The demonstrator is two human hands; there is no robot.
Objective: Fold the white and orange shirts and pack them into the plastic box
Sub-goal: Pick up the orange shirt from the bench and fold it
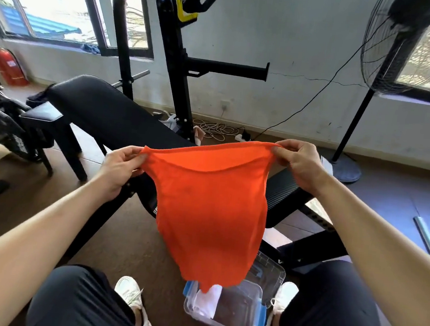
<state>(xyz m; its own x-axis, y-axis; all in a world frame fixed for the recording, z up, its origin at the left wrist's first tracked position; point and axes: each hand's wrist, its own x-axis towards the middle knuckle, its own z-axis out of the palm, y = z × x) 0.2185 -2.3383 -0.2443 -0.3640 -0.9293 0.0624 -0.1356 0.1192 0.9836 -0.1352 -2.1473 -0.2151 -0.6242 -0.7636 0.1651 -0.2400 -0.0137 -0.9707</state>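
Head view, centre of the frame: the orange shirt hangs in the air, stretched by its top edge between two hands and tapering to a loose point at lower centre. The left hand, at centre left, pinches one top corner of the fabric between thumb and fingers; the right hand, higher and at centre right, is clamped on the other corner, so the edge between them sags in a shallow curve. Directly under the shirt's lowest tip, at the bottom centre, sits the plastic box on the brown floor, clear-walled with blue clips, its lid lying just behind it and partly hidden by the cloth. Inside the box at its left end lies the white shirt, bunched into a small bundle; how neatly it is folded cannot be told. Two white shoes flank the box, with dark shorts filling the lower corners. Behind the shirt a black weight bench runs from centre left toward the right, with a black rack upright behind it at upper centre. A standing fan occupies the upper right, and a red cylinder stands against the wall at far left.
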